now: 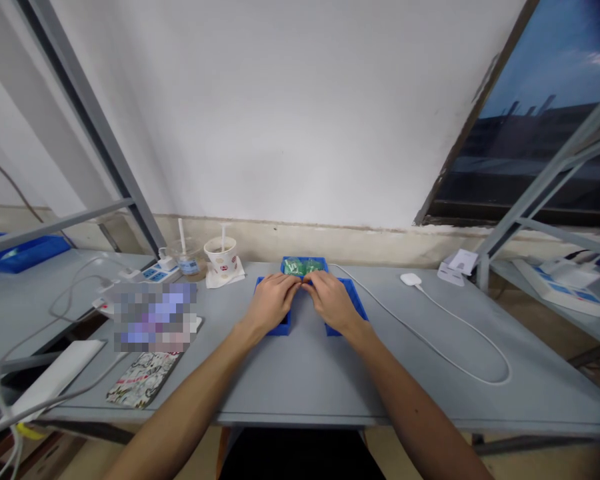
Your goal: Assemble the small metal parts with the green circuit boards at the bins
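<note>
My left hand (271, 303) and my right hand (333, 301) meet fingertip to fingertip over the desk. Both have their fingers pinched closed, and whatever lies between them is too small to make out. Just beyond the fingertips, green packets or pieces (300, 267) lie in a blue tray (305, 259) near the wall. Under my left hand is a second blue tray (281, 329), mostly covered by it. A third blue tray (356, 299) sits under and beside my right hand; the hand hides part of its inside.
To the left stand a paper cup (221, 257) with a straw, a clear plastic cup (192, 261), a power strip (163, 270) and a patterned phone case (146, 380). A white cable (460, 313) with a charger (411, 279) loops across the right side, near folded papers (459, 265).
</note>
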